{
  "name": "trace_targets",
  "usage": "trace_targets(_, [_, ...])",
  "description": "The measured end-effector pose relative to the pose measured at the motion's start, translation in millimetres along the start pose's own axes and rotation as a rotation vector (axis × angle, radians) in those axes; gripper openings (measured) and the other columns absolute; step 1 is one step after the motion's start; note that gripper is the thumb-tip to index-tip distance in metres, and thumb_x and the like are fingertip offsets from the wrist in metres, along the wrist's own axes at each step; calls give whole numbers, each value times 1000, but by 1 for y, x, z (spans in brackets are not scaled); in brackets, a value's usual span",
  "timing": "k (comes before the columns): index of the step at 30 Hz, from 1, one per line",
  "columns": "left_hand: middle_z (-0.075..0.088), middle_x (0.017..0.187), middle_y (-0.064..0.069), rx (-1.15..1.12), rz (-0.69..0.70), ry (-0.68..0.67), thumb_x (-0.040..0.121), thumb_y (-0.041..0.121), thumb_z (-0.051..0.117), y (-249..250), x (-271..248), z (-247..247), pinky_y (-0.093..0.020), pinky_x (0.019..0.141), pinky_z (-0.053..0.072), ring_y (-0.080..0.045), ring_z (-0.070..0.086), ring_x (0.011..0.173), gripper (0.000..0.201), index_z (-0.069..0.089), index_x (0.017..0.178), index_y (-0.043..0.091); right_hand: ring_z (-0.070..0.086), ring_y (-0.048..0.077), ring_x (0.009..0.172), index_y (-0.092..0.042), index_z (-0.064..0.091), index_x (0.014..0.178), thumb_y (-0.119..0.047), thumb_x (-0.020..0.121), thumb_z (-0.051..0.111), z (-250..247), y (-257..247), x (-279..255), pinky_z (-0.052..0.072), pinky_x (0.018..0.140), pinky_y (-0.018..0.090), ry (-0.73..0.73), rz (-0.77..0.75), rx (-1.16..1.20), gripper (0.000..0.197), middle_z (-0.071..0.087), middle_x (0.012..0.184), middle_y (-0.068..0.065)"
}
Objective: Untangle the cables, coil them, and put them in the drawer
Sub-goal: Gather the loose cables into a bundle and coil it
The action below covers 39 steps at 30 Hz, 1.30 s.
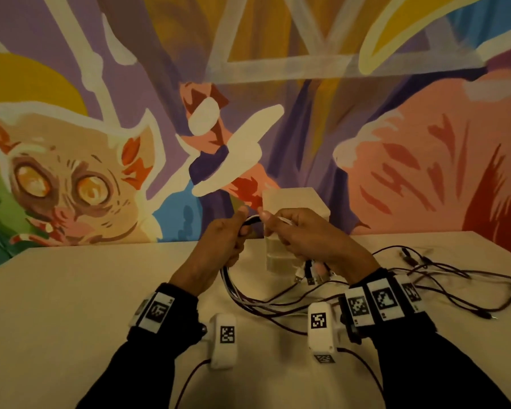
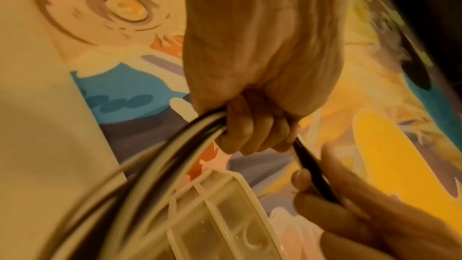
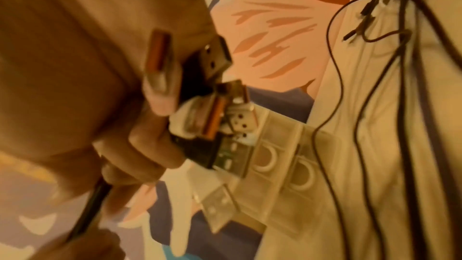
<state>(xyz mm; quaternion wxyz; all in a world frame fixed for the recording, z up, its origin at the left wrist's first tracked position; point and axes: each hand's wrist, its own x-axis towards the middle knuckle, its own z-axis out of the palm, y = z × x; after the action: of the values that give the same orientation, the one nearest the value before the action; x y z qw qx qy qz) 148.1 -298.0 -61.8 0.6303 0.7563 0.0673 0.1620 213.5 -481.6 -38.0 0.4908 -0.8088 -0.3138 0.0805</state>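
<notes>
Both hands are raised over the table in front of the small white drawer unit (image 1: 295,202). My left hand (image 1: 227,234) grips a bundle of black and white cables (image 2: 175,145) that curves down in a loop (image 1: 242,293) toward the table. My right hand (image 1: 301,234) holds the same bundle close by, with several USB plugs (image 3: 215,106) sticking out below its curled fingers (image 1: 310,273). A short black stretch of cable (image 2: 312,171) runs between the two hands.
Loose dark cables (image 1: 443,278) with small plugs lie tangled on the white table (image 1: 71,305) to the right. The translucent drawer fronts (image 3: 282,167) show right behind the plugs. A painted mural wall stands close behind the drawer unit.
</notes>
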Motion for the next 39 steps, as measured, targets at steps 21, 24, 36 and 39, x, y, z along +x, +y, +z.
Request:
trace_targets(21, [40, 70, 8, -147, -98, -216, 105, 64, 51, -68, 3, 32, -23, 49, 23, -9, 26, 56, 57, 73, 104, 12, 21, 8, 42, -26, 53, 83, -49, 113, 37, 49, 59, -37, 18, 42, 20, 64, 288, 588, 41, 30, 58, -6])
trace_targets(24, [33, 68, 7, -152, -166, -272, 102, 72, 46, -67, 0, 29, -22, 47, 24, -9, 24, 55, 55, 59, 90, 19, 20, 8, 41, -22, 44, 80, -45, 113, 39, 51, 61, -34, 17, 40, 21, 128, 258, 642, 41, 30, 58, -5])
trace_targets(36, [35, 60, 9, -179, -84, -132, 109, 52, 51, -70, 10, 35, -20, 44, 20, -7, 23, 50, 46, 64, 97, 10, 19, 5, 42, -21, 49, 105, -50, 113, 36, 49, 65, -40, 17, 36, 18, -182, 351, 739, 33, 30, 62, -4])
trace_targets(39, [36, 60, 10, -146, -66, -155, 109, 53, 49, -66, 8, 35, -20, 44, 21, -6, 24, 50, 46, 63, 97, 11, 27, 6, 44, -15, 54, 110, -41, 113, 43, 44, 75, -40, 18, 35, 19, -218, 283, 897, 29, 45, 75, 0])
